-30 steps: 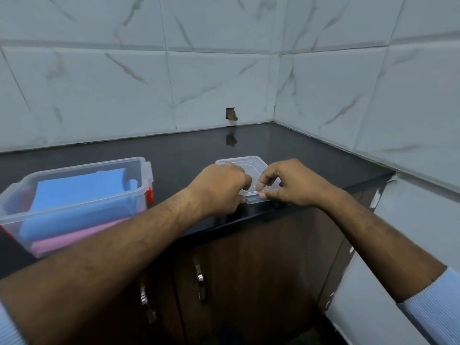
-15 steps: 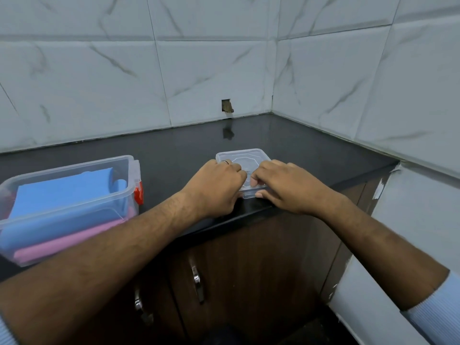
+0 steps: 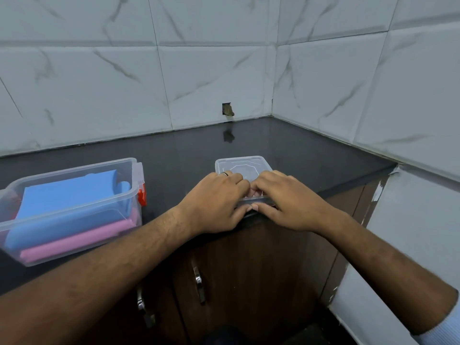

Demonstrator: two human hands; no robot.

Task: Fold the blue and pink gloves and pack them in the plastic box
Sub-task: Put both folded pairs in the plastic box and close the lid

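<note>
Both hands' fingers [image 3: 239,179] pinch the clear lid [image 3: 242,168] lying flat, long axis pointing away.

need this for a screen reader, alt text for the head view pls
Both hands, left hand and right hand, press on a small clear lidded container at the front edge of a black counter. To the left stands an open plastic box holding folded blue gloves over pink gloves.

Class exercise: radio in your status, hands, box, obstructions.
Left hand and right hand both pressing on small clear lidded box. Blue and pink gloves folded in big tub. Nothing in the way.
</note>
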